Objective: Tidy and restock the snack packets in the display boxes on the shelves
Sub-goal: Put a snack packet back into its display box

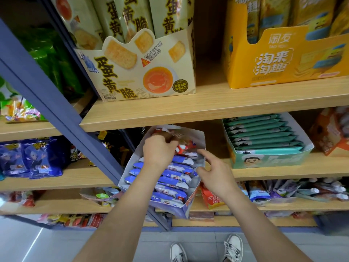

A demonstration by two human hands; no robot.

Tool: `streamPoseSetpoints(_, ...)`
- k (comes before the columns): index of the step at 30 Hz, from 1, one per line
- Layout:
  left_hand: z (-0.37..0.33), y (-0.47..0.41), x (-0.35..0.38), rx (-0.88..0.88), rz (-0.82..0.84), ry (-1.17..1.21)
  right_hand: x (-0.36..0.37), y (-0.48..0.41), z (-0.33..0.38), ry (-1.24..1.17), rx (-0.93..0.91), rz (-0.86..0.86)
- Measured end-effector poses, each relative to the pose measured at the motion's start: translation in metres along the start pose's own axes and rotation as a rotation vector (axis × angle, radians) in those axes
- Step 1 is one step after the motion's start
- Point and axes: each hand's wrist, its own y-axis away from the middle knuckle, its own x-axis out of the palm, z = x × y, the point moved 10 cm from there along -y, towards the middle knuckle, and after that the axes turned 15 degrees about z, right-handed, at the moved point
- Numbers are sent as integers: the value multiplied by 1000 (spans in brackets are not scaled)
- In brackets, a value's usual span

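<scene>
Display box point(130, 164) is centre frame, pulled forward off the wooden shelf point(264, 170) and tipped toward the person, probably so the row clears the board above. Blue packets point(175, 174) stand in a front-to-back row inside. Left hand point(158, 150) is closed around red-and-white packets point(184, 147) at the box's far end, likely seating them behind the blue ones. Right hand point(214, 170) is open, fingers loosely spread at the right wall. It looks like steadying; contact unclear. Teal packet box point(264, 157) at centre right sits square. Blue steel upright point(56, 103) runs diagonally at left, grey tiled floor point(198, 242) at the bottom.
</scene>
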Motion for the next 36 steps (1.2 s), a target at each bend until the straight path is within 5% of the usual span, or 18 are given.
streamPoseSetpoints(4,-33,36,-28,307,-149,-337,-1,-2,0,-5,4,21)
streamPoseSetpoints(8,-66,48,-10,621,-114,-784,-2,-4,3,-29,13,51)
streamPoseSetpoints(12,-91,58,-1,822,-130,-968,-2,-5,2,-93,36,48)
streamPoseSetpoints(16,-93,43,9,793,-37,-995,-1,-5,0,-127,26,59)
streamPoseSetpoints(24,-65,9,19,431,188,-1162,-1,-9,-1,-243,13,97)
streamPoseSetpoints(29,-58,-16,49,336,356,-785,-2,-8,5,-174,8,63)
streamPoseSetpoints(34,-30,7,18,358,121,-221,-19,-16,6,-126,20,1)
streamPoseSetpoints(36,-8,42,9,393,206,-76,-19,-22,7,-84,56,-1)
